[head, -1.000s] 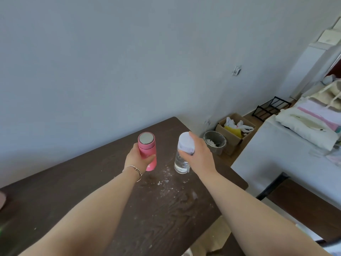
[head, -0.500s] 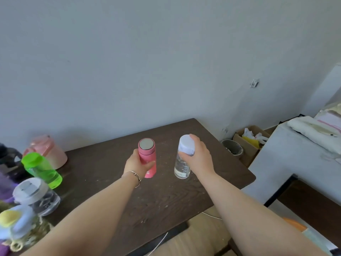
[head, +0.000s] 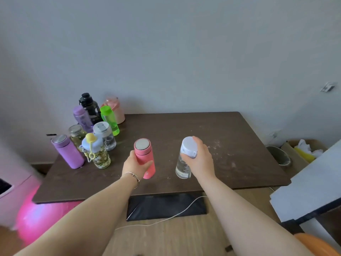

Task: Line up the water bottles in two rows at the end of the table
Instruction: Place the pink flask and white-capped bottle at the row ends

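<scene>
My left hand [head: 134, 166] grips a pink flask [head: 144, 156] with a steel cap, held upright over the dark table [head: 230, 145]. In my right hand [head: 202, 159] is a clear bottle [head: 183, 167] with a white lid, also upright, to the right of the flask. Several other bottles stand bunched at the table's left end: a purple flask [head: 67, 151], a flowered bottle with a yellow loop [head: 96, 153], a clear white-lidded bottle [head: 105, 134], a green bottle [head: 109, 120], a lilac bottle [head: 82, 118], a black bottle [head: 89, 106], a jar [head: 76, 133] and a peach jug [head: 114, 109].
The table stands against a grey wall. To the right are a bin [head: 279, 156], a cardboard box [head: 302, 148] and a white table [head: 313, 185]. A white cable [head: 166, 218] and black mat [head: 166, 206] lie on the floor below. A pink glow [head: 33, 217] shows at lower left.
The view has swung left and pulled back, bringing the cluster of bottles at the left end fully into sight. Both hands still hold their bottles side by side over the table.
</scene>
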### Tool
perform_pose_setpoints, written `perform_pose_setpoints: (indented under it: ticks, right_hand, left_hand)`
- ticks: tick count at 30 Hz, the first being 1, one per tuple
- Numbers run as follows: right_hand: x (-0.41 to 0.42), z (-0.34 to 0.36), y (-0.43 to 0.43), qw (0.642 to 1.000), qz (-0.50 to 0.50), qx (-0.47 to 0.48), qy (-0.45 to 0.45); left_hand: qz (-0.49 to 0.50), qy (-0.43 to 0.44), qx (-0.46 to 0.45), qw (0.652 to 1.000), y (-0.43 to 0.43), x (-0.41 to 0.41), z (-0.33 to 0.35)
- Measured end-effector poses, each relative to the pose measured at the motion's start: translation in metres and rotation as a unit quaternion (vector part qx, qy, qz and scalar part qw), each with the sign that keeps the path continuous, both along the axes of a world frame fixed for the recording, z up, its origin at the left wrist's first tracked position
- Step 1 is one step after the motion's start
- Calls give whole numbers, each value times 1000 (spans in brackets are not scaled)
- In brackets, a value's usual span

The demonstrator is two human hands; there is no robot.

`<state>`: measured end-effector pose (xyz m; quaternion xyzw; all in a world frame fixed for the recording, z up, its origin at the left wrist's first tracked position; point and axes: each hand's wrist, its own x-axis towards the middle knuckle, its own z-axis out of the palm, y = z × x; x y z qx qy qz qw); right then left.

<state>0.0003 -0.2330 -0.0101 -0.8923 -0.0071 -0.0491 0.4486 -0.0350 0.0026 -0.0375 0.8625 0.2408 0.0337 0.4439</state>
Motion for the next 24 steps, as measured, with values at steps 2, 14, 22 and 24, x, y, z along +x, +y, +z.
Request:
perform_pose_setpoints:
  ticks: [2,14,22,24]
  right_hand:
    - [-9,0,17,1000,18,5,3]
    - [-43,-1,155,997,72,-15,-4]
    - [-65,-19,271,997,81,-17,5]
    - [-67,-23,296,996,86,-17,4]
  left_hand:
    - [14,-1,5,1000,19,-17,-1]
    - [51,-14,-2,999,150,-78,-3]
    - [42,3,10,999,263,-95,-15]
    - [38,6,20,999,287,-94,-20]
